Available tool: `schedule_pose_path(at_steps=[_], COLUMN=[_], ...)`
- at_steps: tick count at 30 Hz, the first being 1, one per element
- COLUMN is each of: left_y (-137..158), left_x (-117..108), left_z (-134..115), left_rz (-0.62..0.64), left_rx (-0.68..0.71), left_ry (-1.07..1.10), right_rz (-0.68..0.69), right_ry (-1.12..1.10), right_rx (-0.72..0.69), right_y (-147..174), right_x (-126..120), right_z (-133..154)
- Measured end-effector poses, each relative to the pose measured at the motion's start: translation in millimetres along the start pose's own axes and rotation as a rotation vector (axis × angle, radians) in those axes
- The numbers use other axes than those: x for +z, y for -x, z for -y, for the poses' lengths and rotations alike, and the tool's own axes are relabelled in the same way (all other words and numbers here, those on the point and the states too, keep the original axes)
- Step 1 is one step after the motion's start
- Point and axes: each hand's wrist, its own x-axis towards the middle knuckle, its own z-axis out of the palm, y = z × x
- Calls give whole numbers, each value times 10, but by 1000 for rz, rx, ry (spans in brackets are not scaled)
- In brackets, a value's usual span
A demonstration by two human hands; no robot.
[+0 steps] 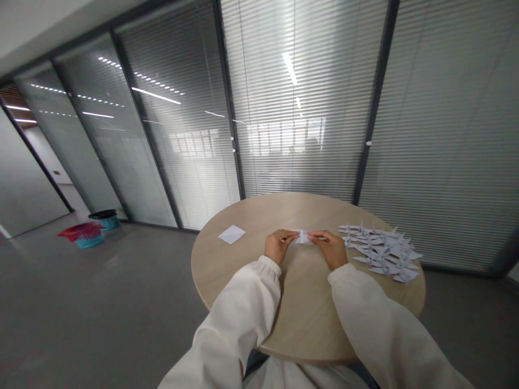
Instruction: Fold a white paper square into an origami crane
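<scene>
1. Head view: the left hand (276,246) has its fingers (287,234) pinched together on the left edge of a small white paper (302,236), near the middle of the worktop (308,308).
2. The right hand (333,249) grips the paper's right edge between its fingertips, which cover that edge; whether the paper touches the worktop cannot be told.
3. The paper's folds are too small to make out.
4. Folded paper pieces (383,251) crowd the worktop beside the right hand, overlapping, so many are partly hidden.
5. A flat white sheet (232,234) lies well apart, to the left.
6. Pale sleeves (239,308) hide both wrists and run off the bottom edge.
7. Blinds (300,97) blur whatever stands behind the glass.
</scene>
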Motion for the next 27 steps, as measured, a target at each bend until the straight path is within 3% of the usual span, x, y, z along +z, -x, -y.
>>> schedule_pose_path(at_steps=[9,21,27], left_y=[6,16,19], left_x=[4,74,71], left_z=[-16,-36,-96], left_rz=[-14,11,39], left_rx=[14,-166,-157], left_ry=[-32,236,227], right_rz=[-50,25,69], right_ry=[16,-69,-96], right_rx=[-20,55,40], right_y=[4,13,17], right_x=[17,1,24], right_z=[7,65,68])
